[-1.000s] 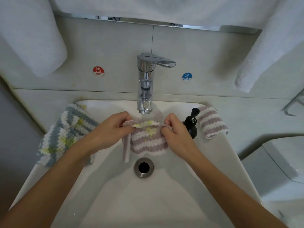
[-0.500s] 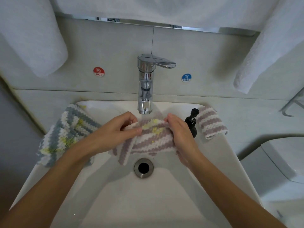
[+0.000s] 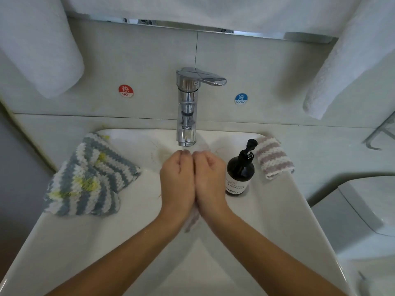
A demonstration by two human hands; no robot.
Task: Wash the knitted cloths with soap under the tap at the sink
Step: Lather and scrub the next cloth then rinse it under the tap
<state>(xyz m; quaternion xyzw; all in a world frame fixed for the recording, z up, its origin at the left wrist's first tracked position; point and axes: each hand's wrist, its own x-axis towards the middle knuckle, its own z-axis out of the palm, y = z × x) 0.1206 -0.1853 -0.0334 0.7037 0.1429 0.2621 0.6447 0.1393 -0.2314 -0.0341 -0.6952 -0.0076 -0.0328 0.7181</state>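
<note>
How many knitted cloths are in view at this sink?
3. A grey-and-white cloth lies on the sink's left rim, a mauve-and-white cloth on the right rim behind the soap bottle, and a third cloth is mostly hidden, pressed between both hands.

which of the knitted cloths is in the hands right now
The mauve-and-white cloth, squeezed between the left hand and right hand under the tap. The grey-striped cloths and the other mauve cloth lie untouched on the sink rim.
</note>
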